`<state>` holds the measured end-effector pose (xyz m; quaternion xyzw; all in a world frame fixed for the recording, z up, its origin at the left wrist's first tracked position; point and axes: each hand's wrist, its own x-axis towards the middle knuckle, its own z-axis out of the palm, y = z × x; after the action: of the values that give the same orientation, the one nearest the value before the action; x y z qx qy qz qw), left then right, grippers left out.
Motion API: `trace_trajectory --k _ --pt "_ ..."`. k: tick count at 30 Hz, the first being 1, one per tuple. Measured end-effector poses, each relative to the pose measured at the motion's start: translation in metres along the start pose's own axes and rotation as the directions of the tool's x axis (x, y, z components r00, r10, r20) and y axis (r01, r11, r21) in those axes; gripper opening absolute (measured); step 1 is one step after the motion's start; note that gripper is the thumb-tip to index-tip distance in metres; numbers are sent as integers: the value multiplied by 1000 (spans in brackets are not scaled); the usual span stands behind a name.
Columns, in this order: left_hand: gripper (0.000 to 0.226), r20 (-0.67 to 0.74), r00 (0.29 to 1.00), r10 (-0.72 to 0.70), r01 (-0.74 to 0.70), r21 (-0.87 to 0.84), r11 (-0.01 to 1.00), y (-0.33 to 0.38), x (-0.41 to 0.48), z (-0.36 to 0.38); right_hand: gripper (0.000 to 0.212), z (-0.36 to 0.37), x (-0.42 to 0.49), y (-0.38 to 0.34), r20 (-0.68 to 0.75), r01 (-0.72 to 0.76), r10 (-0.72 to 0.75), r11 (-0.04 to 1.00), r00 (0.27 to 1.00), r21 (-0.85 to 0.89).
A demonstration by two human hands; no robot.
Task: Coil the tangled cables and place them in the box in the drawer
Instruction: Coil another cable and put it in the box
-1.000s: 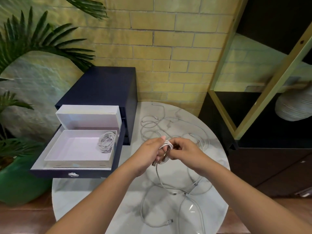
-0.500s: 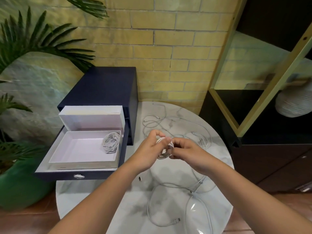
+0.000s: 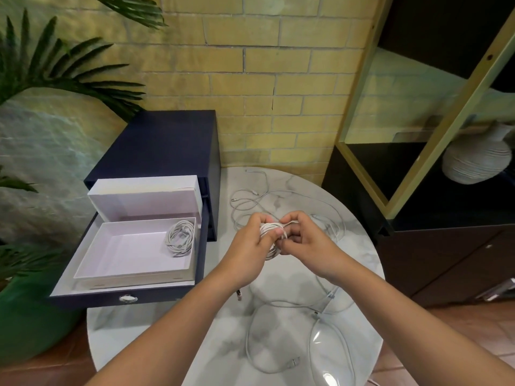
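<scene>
Marble table (image 3: pixel 281 277), round, against a yellow brick wall (image 3: pixel 278 79). Both hands meet over its middle on one part-wound white coil (image 3: pixel 271 228). My left hand (image 3: pixel 249 246) has its fingers curled round the bundle, thumb across the loops. My right hand (image 3: pixel 305 245) has its fingers curled in, pinching the strand at the coil's right side. The coil is off the table, held between the two. The rest of the tangled cables (image 3: pixel 295 304) lie loose on the marble, some beyond my hands and some nearer me. A dark plug (image 3: pixel 239 295) shows beside my left forearm. The navy drawer unit (image 3: pixel 167 146) stands at the table's left, its drawer (image 3: pixel 92 298) pulled out. A white box (image 3: pixel 133 275) sits inside with its lid up. One finished coil (image 3: pixel 180 237) lies in the box's far right corner.
</scene>
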<state>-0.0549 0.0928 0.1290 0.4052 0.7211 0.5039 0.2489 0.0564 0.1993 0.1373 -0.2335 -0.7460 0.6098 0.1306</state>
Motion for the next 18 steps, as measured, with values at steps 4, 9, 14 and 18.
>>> trace_trajectory --k 4,9,14,18 --pt "7 -13 1000 -13 13 48 999 2 6 1 31 -4 3 -1 -2 21 -21 999 1000 -39" --pt "22 -39 999 -34 37 80 996 2 13 3 30 -8 11 -2 10 27 -27 997 1000 -70" --pt "27 -67 992 -109 112 35 993 -1 17 0 22 1 10 2 -200 173 -288 876 936 -449" --pt "30 -51 980 -193 187 -103 977 -4 18 2 5 12 10 10 -134 245 -386 779 913 -577"
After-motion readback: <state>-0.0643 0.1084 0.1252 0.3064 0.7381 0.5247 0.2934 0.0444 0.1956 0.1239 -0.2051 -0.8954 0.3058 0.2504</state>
